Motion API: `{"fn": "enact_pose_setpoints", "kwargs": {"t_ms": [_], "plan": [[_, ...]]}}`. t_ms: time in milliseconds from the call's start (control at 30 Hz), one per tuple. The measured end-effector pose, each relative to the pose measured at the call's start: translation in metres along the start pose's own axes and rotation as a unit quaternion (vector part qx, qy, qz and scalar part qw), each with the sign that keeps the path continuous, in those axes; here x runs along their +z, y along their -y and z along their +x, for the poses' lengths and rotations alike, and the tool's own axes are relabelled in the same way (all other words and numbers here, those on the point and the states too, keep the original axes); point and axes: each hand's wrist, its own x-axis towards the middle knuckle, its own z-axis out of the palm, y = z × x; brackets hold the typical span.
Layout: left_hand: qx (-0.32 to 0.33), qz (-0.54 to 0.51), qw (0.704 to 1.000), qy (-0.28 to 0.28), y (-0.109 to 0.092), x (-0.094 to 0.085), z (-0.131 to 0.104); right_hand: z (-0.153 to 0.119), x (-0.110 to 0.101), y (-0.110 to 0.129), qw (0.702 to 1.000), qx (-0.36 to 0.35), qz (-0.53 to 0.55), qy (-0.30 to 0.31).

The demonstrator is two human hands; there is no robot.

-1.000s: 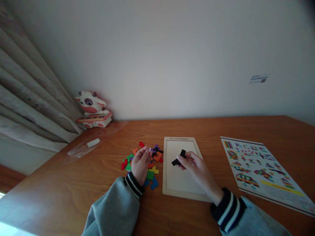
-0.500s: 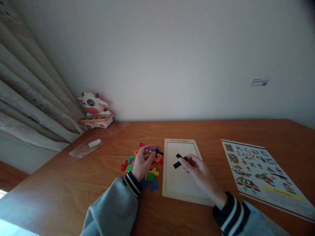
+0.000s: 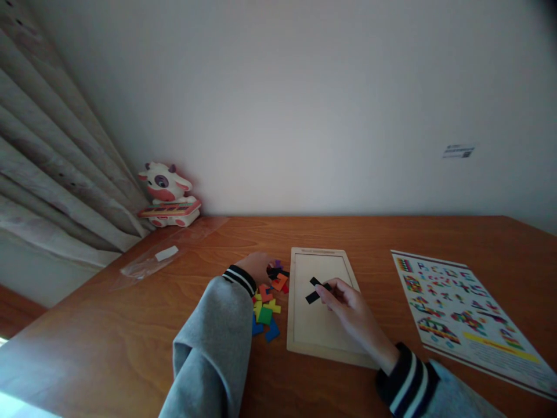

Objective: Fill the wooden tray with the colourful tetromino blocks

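Observation:
My left hand [image 3: 257, 267] reaches over the top of a pile of coloured flat pieces [image 3: 265, 314], its fingertips beside black pieces [image 3: 282, 273]; whether it grips one is too small to tell. Over the pale wooden tray [image 3: 319, 334], my right hand [image 3: 343, 299] pinches a black piece [image 3: 313, 297] between thumb and fingers. Part of that piece is hidden behind the fingers. The pile lies just left of the tray, with red, orange, yellow, green and blue pieces showing.
A printed pattern sheet [image 3: 467, 316] lies at the right of the table [image 3: 130, 342]. Back left stand a cow toy [image 3: 167, 194] and a clear plastic bag [image 3: 145, 266]. A curtain [image 3: 52, 157] hangs at the left; the wall is behind.
My left hand has moved up and turned rightward over the pile, its sleeve now covering the pile's left part. My right hand stays over the tray with the black piece.

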Motion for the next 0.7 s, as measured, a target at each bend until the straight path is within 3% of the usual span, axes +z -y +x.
{"fn": "enact_pose_setpoints", "kwargs": {"t_ms": [700], "plan": [[0.014,-0.015,1.0,0.0,-0.003,-0.005,-0.008,-0.001,0.0,-0.001,0.999,0.028,-0.037,-0.007]]}}
